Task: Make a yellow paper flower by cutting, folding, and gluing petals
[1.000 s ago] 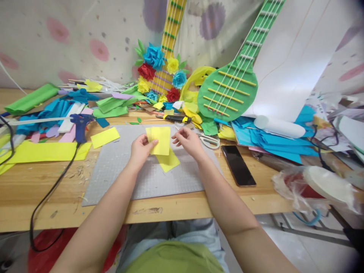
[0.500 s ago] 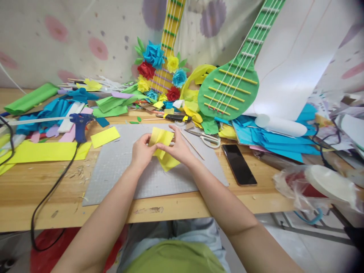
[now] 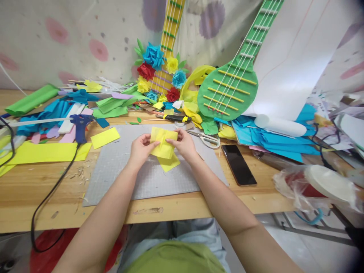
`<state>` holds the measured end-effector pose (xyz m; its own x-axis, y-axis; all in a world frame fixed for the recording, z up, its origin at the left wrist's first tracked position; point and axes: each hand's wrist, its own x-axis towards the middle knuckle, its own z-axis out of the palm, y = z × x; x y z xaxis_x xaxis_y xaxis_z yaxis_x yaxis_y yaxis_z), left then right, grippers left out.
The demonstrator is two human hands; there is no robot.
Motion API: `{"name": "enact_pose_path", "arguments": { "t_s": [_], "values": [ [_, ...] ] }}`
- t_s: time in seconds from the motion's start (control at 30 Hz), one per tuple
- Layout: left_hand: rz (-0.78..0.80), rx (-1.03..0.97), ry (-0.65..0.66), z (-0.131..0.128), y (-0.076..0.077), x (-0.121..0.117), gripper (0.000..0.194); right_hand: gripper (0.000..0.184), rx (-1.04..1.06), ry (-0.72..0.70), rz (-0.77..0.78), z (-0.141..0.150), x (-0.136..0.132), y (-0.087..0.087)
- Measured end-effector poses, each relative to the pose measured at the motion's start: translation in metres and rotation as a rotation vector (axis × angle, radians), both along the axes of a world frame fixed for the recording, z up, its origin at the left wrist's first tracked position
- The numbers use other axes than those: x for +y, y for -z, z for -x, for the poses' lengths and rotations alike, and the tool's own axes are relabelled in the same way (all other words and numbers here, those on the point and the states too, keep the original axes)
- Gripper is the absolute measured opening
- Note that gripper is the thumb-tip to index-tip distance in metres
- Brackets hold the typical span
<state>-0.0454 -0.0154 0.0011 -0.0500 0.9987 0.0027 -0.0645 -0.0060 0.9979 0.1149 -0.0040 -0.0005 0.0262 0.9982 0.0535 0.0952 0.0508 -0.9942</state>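
Between my two hands a piece of yellow crepe paper (image 3: 162,147) is spread, creased down its middle. My left hand (image 3: 141,148) pinches its left side, thumb in front and fingers behind. My right hand (image 3: 184,144) grips the right side the same way. Under the held piece, another yellow paper piece (image 3: 170,163) shows a corner over the grey cutting mat (image 3: 119,178); whether the two are joined I cannot tell. Scissors (image 3: 209,140) lie on the mat just right of my right hand.
A phone (image 3: 239,165) lies right of the mat. On the left are a blue glue gun (image 3: 82,127) with a black cord, a yellow rectangle (image 3: 105,138) and heaped paper. Behind stand a green paper instrument (image 3: 227,91), a yellow flowered one (image 3: 170,30) and a box cutter (image 3: 178,118).
My right hand has moved from the paper's lower middle to its right edge, fingers now curled behind. The yellow paper is opened out wider and flatter between my hands.
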Motion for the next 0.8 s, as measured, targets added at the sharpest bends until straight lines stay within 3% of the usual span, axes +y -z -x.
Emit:
{"name": "enact_pose_path", "arguments": {
  "t_s": [0.33, 0.6, 0.8],
  "values": [
    [0.131, -0.040, -0.028, 0.003, -0.010, -0.002, 0.048, 0.038, -0.180, 0.047, -0.062, -0.008, 0.001, -0.005],
    [0.130, -0.044, 0.038, 0.004, -0.011, -0.003, 0.048, 0.041, 0.219, -0.133, 0.168, -0.007, -0.004, -0.013],
    [0.130, -0.021, 0.035, 0.006, -0.012, -0.003, 0.044, 0.039, 0.081, -0.016, 0.107, -0.010, 0.003, -0.008]
  ]
}}
